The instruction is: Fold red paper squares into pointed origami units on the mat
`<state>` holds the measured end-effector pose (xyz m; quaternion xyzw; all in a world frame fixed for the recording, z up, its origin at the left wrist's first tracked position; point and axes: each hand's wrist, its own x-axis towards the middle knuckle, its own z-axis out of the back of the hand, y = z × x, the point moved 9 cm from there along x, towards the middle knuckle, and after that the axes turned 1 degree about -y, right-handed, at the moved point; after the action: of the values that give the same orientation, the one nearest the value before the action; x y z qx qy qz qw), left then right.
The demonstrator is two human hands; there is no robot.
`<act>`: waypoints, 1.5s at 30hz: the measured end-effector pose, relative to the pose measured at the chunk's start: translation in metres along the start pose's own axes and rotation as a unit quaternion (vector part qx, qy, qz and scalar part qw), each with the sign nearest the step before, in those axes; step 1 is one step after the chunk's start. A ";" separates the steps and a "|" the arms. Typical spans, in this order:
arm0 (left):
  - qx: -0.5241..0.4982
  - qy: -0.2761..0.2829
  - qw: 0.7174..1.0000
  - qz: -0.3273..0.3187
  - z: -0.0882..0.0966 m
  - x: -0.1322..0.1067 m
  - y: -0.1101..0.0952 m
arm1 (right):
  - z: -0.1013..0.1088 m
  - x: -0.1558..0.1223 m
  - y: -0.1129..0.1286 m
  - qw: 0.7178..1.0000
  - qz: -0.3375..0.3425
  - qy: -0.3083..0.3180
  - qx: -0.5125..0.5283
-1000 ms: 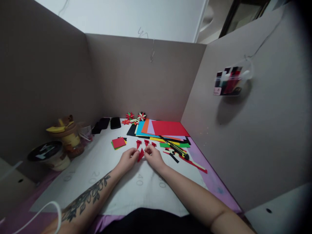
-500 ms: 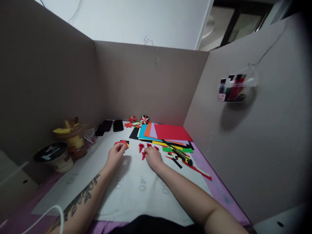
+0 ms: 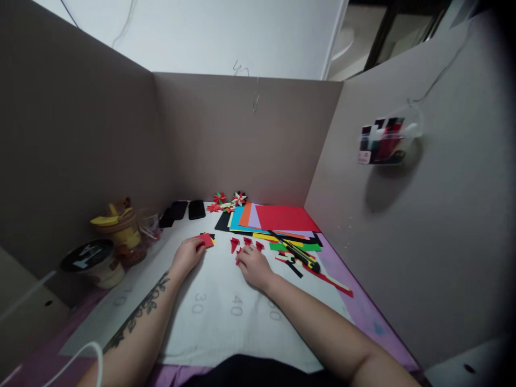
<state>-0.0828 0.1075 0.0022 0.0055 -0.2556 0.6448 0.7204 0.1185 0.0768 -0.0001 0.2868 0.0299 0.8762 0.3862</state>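
My left hand (image 3: pixel 187 255) rests on the white mat (image 3: pixel 226 312) with its fingers closed on the top red square of a small stack of paper squares (image 3: pixel 207 239). My right hand (image 3: pixel 252 264) lies just right of centre, its fingers curled over a small folded red paper piece (image 3: pixel 238 258). Other folded red pieces (image 3: pixel 234 244) lie just beyond the fingertips, between the two hands.
A fanned pile of coloured paper sheets (image 3: pixel 278 220) lies at the back right, with a yellow-and-black utility knife (image 3: pixel 296 252) and paper strips (image 3: pixel 328 279) beside it. Finished paper stars (image 3: pixel 229 200) and black phones (image 3: pixel 187 209) sit at the back. Tubs (image 3: pixel 94 260) stand at the left. Cardboard walls enclose the desk.
My hands held one red folded piece together a second ago. My left hand let go and moved left to the stack of squares. My right hand lowered the piece onto the mat.
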 end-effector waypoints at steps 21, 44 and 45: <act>0.093 0.059 0.990 0.089 -0.008 0.001 0.010 | -0.009 -0.007 0.022 0.990 0.110 0.017 0.087; -0.008 -0.079 0.992 0.100 0.023 -0.006 0.001 | -0.007 -0.007 0.018 0.989 0.094 0.010 0.111; -0.029 -0.111 0.989 0.092 0.031 -0.008 -0.004 | -0.006 -0.006 0.017 0.990 0.086 0.002 0.115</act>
<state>-0.0908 0.0892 0.0272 0.0329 -0.3521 0.6960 0.6250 0.1077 0.0618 -0.0031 0.3288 0.1064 0.8976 0.2735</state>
